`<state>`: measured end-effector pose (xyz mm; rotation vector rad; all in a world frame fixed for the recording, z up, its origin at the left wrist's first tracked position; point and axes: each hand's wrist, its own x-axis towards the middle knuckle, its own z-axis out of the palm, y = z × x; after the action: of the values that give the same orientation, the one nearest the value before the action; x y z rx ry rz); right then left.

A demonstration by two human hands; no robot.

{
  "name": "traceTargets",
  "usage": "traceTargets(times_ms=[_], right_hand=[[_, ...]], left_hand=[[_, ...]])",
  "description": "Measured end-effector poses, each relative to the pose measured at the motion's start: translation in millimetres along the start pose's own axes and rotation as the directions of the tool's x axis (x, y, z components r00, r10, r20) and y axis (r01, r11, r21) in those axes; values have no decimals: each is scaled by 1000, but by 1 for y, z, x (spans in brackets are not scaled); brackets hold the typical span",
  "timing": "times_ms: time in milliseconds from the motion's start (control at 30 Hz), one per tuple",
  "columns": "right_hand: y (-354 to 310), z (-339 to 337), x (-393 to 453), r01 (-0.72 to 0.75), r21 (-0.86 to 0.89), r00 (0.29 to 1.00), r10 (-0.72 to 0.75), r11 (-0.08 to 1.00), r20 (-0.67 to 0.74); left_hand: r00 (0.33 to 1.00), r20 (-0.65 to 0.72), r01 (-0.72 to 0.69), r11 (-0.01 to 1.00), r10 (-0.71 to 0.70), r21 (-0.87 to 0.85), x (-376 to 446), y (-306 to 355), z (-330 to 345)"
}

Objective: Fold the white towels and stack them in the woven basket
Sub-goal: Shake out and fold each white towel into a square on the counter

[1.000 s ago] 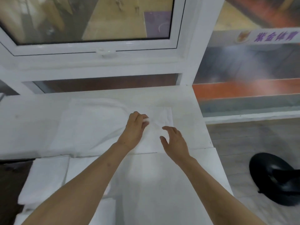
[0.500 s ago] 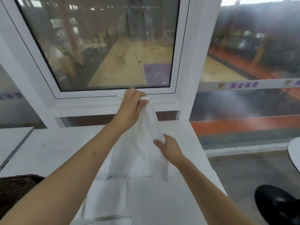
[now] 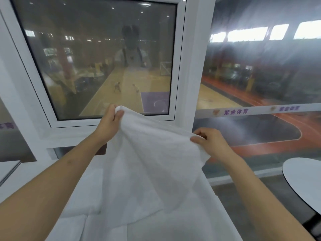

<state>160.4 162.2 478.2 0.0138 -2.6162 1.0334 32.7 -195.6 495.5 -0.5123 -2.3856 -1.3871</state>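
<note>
A white towel (image 3: 147, 164) hangs in the air in front of me, spread between both hands. My left hand (image 3: 109, 124) pinches its upper left corner, raised before the window. My right hand (image 3: 211, 141) grips the upper right edge, a little lower. The cloth drapes down onto more white towels (image 3: 79, 202) lying on the white counter below. The woven basket is not in view.
A white-framed window (image 3: 180, 66) stands right behind the towel, with a sill (image 3: 69, 138) under it. A round white table (image 3: 305, 178) sits at the right edge. The grey floor (image 3: 243, 188) lies to the right of the counter.
Both hands have lifted the towel off the counter and pulled apart, my right hand sliding up to its upper edge. The towel now hangs spread out. My head has tilted up.
</note>
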Motion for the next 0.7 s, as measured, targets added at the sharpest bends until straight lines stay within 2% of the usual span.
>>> traceTargets(times_ms=[233,333,433,600,700], right_hand=[[6,-14,61,53,-122,998,-56,991,-26],[-2,-28,85,104,-179,990,-118,978,-75],[-14,-46,98,131,-199,967,-169,971,-190],[-42,-86,80,144,-128,910,-182,981,-372],[-49,-103,55,143,-160,897,-197,977,-396]], left_hand=[[991,-92,94,995,-97,-32,23,5,-11],[987,-129,96,995,-94,9,34,19,-20],[985,-162,61,998,-57,19,45,37,-30],[970,-236,-61,998,58,-8,43,74,-41],[968,-232,-103,995,96,-17,23,90,-38]])
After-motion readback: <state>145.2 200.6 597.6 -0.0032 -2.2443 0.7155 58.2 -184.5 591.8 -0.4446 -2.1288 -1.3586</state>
